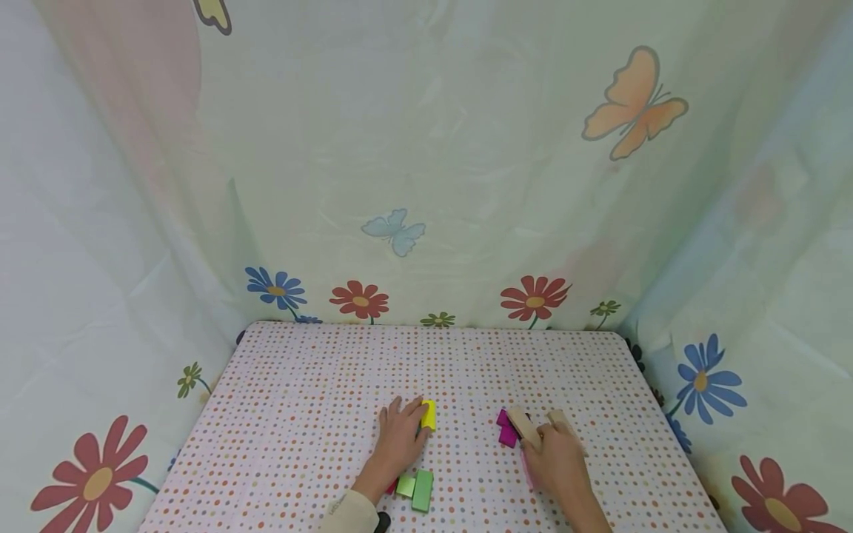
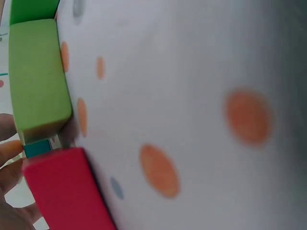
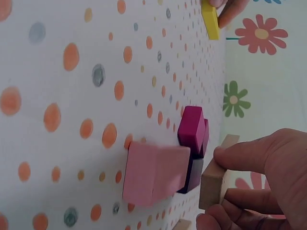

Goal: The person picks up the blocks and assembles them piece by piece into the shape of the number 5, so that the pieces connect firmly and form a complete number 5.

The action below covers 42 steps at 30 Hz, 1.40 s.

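My left hand [image 1: 398, 438] pinches a yellow block [image 1: 429, 415] at mid-table; the right wrist view shows the yellow block [image 3: 211, 20] with fingers at its end. My right hand [image 1: 558, 457] holds a plain wooden block [image 1: 523, 426] between thumb and fingers, slightly tilted. In the right wrist view this wooden block [image 3: 214, 182] is beside a dark purple block [image 3: 193, 175], a magenta block [image 3: 191, 129] and a pink block [image 3: 156, 172]. A second wooden block [image 1: 558, 420] lies just beyond the right hand.
Near my left forearm are a green block [image 1: 423, 490], a light green block [image 1: 406, 485] and a red block [image 2: 72, 191]. Something teal [image 2: 37, 148] shows between blocks in the left wrist view. The dotted tabletop [image 1: 300, 414] meets a patterned curtain [image 1: 466, 185] behind.
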Available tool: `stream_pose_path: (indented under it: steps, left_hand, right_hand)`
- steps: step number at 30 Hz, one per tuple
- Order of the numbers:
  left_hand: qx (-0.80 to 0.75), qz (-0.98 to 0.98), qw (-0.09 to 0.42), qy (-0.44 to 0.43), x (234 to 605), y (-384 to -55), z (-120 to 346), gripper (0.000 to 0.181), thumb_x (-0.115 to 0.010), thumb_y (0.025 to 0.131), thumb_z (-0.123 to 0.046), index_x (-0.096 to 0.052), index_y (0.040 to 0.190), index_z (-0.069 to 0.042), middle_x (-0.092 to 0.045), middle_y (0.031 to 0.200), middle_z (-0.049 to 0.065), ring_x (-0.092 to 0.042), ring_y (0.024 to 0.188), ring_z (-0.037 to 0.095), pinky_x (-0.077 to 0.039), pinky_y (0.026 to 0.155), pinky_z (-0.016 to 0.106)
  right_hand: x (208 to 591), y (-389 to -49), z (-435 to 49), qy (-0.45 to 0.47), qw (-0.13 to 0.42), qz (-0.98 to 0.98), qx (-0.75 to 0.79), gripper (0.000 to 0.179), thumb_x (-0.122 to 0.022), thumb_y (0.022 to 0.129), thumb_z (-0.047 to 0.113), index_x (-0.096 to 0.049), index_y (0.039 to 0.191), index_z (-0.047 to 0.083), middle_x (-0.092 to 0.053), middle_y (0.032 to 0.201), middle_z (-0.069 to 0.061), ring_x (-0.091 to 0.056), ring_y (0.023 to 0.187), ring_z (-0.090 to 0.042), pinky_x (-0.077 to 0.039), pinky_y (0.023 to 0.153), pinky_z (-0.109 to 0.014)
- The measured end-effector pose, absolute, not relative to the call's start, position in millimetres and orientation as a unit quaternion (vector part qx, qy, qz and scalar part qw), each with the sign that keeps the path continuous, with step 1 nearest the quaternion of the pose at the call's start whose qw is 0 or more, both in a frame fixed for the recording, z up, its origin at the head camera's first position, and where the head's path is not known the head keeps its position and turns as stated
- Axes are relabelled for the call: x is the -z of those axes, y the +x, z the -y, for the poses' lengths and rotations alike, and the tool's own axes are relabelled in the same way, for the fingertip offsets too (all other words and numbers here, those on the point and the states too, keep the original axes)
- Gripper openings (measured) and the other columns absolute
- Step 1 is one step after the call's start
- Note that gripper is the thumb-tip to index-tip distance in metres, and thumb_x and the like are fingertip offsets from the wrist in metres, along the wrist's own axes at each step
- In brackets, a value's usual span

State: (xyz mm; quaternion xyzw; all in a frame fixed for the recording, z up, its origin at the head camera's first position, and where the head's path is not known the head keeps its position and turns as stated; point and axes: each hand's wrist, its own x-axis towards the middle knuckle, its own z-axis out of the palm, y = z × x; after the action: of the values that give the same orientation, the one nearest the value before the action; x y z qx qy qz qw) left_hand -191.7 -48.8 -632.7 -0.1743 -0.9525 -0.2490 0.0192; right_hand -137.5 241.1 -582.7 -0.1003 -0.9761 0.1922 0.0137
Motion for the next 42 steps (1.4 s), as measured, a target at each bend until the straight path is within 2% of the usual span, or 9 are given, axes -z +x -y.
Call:
stream_pose_path:
  steps: [2, 8, 14, 21, 30, 37, 42]
  left_hand:
    - [0.248, 0.952, 0.02, -0.179, 633, -191, 49, 0.044, -0.07, 0.102, -0.025, -0.064, 0.143, -0.009, -0.058, 0.157, 0.013, -0.044, 0.146, 0.054, -0.035, 0.113, 0.078]
    - [0.249, 0.949, 0.032, -0.19, 633, -190, 48, 0.044, -0.071, 0.102, -0.026, -0.065, 0.142, -0.009, -0.06, 0.155, 0.013, -0.046, 0.144, 0.053, -0.037, 0.112, 0.078]
    - [0.243, 0.95, 0.03, -0.194, 631, -190, 46, 0.044, -0.072, 0.101, -0.027, -0.066, 0.142, -0.011, -0.061, 0.154, 0.011, -0.049, 0.143, 0.048, -0.039, 0.112, 0.075]
    - [0.237, 0.951, 0.016, -0.195, 631, -185, 45, 0.045, -0.073, 0.101, -0.03, -0.067, 0.142, -0.012, -0.061, 0.155, 0.009, -0.049, 0.145, 0.047, -0.039, 0.112, 0.075]
    - [0.225, 0.953, 0.024, -0.201, 633, -185, 42, 0.044, -0.075, 0.099, -0.032, -0.069, 0.139, -0.015, -0.064, 0.151, 0.007, -0.052, 0.14, 0.043, -0.039, 0.112, 0.073]
    - [0.222, 0.953, 0.034, -0.203, 632, -185, 42, 0.044, -0.076, 0.098, -0.031, -0.07, 0.138, -0.014, -0.066, 0.149, 0.007, -0.054, 0.137, 0.041, -0.04, 0.111, 0.072]
    - [0.222, 0.953, 0.038, -0.203, 630, -184, 42, 0.043, -0.077, 0.098, -0.03, -0.07, 0.137, -0.014, -0.067, 0.148, 0.007, -0.055, 0.136, 0.04, -0.04, 0.11, 0.073]
  right_hand:
    - [583, -138, -238, -0.092, 0.011, 0.975, -0.2, 0.044, -0.078, 0.093, 0.023, -0.07, 0.118, -0.011, -0.069, 0.117, -0.029, -0.071, 0.093, -0.036, -0.062, 0.081, -0.05]
    - [587, -142, -230, -0.066, 0.015, 0.977, -0.203, 0.039, -0.082, 0.091, 0.023, -0.073, 0.113, -0.008, -0.069, 0.103, -0.018, -0.069, 0.089, -0.029, -0.061, 0.081, -0.047]
    - [590, -147, -219, -0.055, 0.015, 0.976, -0.209, 0.039, -0.083, 0.09, 0.019, -0.072, 0.116, -0.008, -0.07, 0.106, -0.018, -0.07, 0.093, -0.03, -0.061, 0.084, -0.048]
    - [596, -150, -206, -0.025, 0.007, 0.974, -0.224, 0.037, -0.085, 0.088, 0.018, -0.073, 0.113, -0.007, -0.068, 0.104, -0.016, -0.068, 0.087, -0.023, -0.062, 0.078, -0.041]
    - [599, -154, -188, -0.012, 0.009, 0.976, -0.215, 0.04, -0.084, 0.088, 0.02, -0.073, 0.117, -0.005, -0.07, 0.114, -0.019, -0.07, 0.099, -0.03, -0.063, 0.087, -0.047]
    - [602, -155, -178, -0.006, 0.008, 0.975, -0.22, 0.035, -0.087, 0.086, 0.019, -0.074, 0.11, -0.003, -0.069, 0.106, -0.015, -0.068, 0.088, -0.023, -0.062, 0.074, -0.038]
    - [604, -156, -172, -0.024, -0.017, 0.978, -0.207, 0.034, -0.086, 0.088, 0.021, -0.074, 0.111, -0.001, -0.069, 0.108, -0.016, -0.068, 0.091, -0.024, -0.061, 0.077, -0.04]
